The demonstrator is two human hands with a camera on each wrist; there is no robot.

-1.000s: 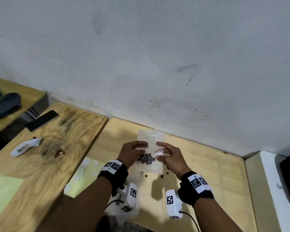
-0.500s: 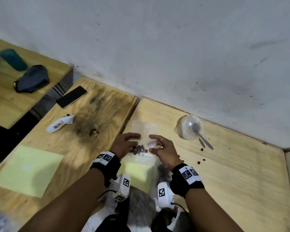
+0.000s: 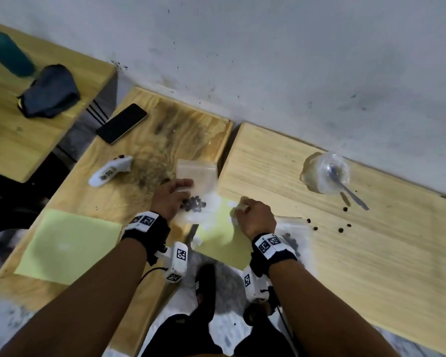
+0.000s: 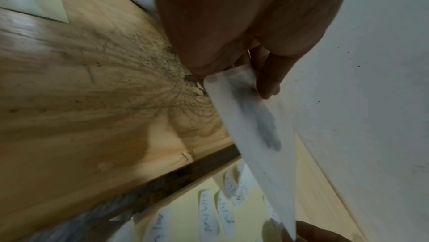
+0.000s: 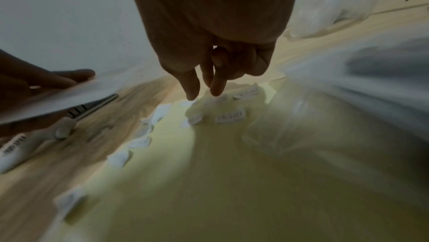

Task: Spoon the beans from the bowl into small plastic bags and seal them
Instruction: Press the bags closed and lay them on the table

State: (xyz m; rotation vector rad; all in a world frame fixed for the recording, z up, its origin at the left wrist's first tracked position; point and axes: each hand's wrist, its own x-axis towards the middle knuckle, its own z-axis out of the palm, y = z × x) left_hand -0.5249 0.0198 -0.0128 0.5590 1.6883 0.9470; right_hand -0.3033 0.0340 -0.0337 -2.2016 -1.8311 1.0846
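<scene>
- The left hand (image 3: 171, 196) is pinching a small plastic bag (image 3: 196, 176) by its left edge, thumb on one face and fingers curled on the other, as the left wrist view shows (image 4: 241, 81).
- The bag is hanging above the seam between the two wooden tabletops (image 3: 319, 253), its long axis running from near to far, with the top strip pointing toward the far wall (image 3: 294, 60).
- A cluster of dark beans (image 3: 195, 204) is sitting in the bag's near half, right beside the left fingers.
- The right hand (image 3: 255, 217) is reaching down to a yellow sheet (image 3: 216, 235) at the table's near edge; its fingers (image 5: 217, 84) are pointing downward, close together, their tips just above or touching small white labels (image 5: 230, 115). Whether they are gripping one I cannot tell.
- The clear bowl (image 3: 325, 173) is standing far right near the wall, with a spoon (image 3: 345, 186) lying in it, handle pointing near-right.
- Loose beans (image 3: 340, 229) are lying scattered on the right tabletop, near the bowl.
- A phone (image 3: 121, 123) and a white handheld device (image 3: 111, 171) are lying on the left tabletop.
</scene>
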